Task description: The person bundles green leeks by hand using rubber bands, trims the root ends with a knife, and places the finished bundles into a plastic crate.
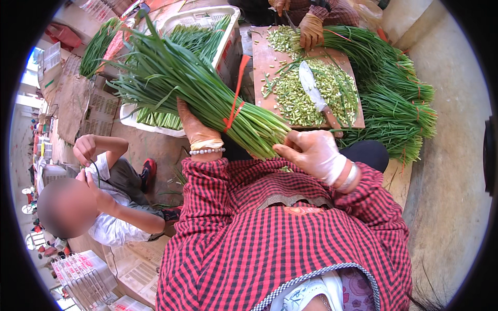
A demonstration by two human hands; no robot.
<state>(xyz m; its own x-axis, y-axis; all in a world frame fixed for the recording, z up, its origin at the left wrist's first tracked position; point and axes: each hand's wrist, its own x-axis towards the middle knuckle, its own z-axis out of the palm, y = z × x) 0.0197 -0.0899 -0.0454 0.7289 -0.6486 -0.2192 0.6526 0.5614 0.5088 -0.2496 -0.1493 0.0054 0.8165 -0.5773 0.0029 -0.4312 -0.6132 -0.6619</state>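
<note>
A large bundle of garlic chives (212, 90), tied with an orange-red band, lies slantwise across my lap, leaves to the upper left and pale stem ends to the right. My left hand (196, 129), gloved and with a beaded bracelet at the wrist, supports it from below, closed around the leafy part; most of its fingers are hidden. At the stem ends my right hand (314, 151), in a thin clear glove, pinches some stems between thumb and fingers. Just beyond lies a wooden cutting board (260, 54), bearing chopped stem pieces (290, 98) and a knife (313, 90) with a brown handle.
More tied chive bundles (384, 98) are heaped right of the board. At its far edge a co-worker's gloved hand (311, 32) presses on chives. A white basket (231, 18) of chives stands beyond my left arm. Another person (114, 202) sits at left.
</note>
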